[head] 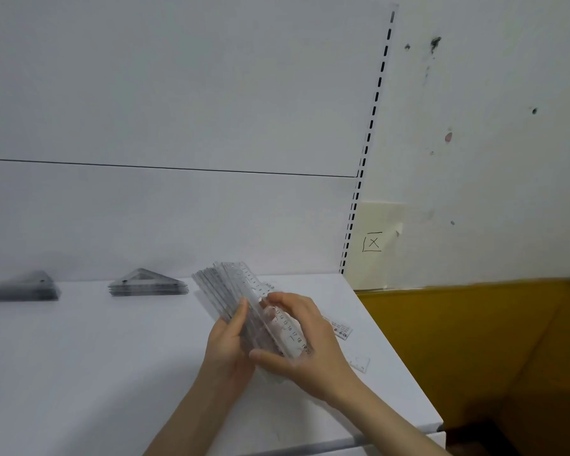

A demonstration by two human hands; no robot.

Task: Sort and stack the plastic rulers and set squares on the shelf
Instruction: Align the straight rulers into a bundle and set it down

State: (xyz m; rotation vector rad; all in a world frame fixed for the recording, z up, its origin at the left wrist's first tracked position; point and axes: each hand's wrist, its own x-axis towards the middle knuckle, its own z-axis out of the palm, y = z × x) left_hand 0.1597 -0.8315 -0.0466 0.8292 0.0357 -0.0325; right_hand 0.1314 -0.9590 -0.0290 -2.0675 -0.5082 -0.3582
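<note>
The white back panel [178, 93] fills the view behind the bundle of rulers [234, 291], and the white shelf [79, 357] runs under it and out of frame to its left. Right of the bundle, past the shelf edge, lies a yellow-brown surface [474, 340]; what it belongs to cannot be made out.

The person's forearms enter from the bottom edge, cut off there. The left hand [227, 347] grips the bundle from its left, fingers curled underneath and mostly hidden, thumb up along the edges. The right hand [313, 357] clasps the bundle's near end from the right, thumb below and fingers over the top. The clear rulers are held just above the shelf, fanned unevenly; their count cannot be read.

Left of and behind the bundle sits a stack of set squares [148, 284]. Farther left is a second stack [23, 287], too blurred to identify surely. Just right of the bundle, a loose ruler [341, 329] and a small clear piece [359, 363] lie on the shelf, both partly hidden by the right hand.
</note>
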